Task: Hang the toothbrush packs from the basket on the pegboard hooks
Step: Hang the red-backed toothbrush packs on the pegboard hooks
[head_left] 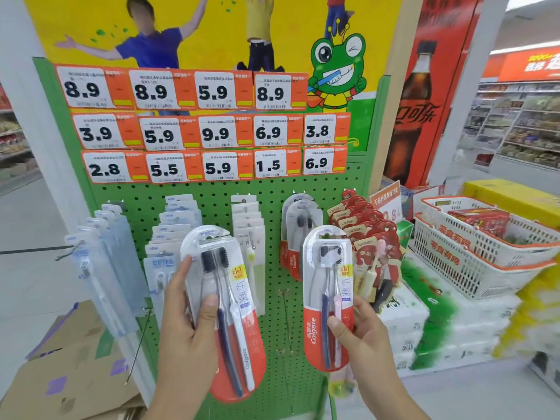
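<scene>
While both hands were loaded, either pack could have missed its hook, the hang-hole being small and no fingers free to steady the wire. Left hand (185,316): curled around left pack (225,310), thumb on its face. Right hand (360,331): pinched right pack (328,298) at its lower edge. Both packs were held upright before the pegboard (272,192), neither hung. Packs: glossy clear blister, rounded top, red card base, two slim brushes each. Pegboard: green perforated metal. Basket (472,256): white plastic lattice, orange rim, well apart at right.
</scene>
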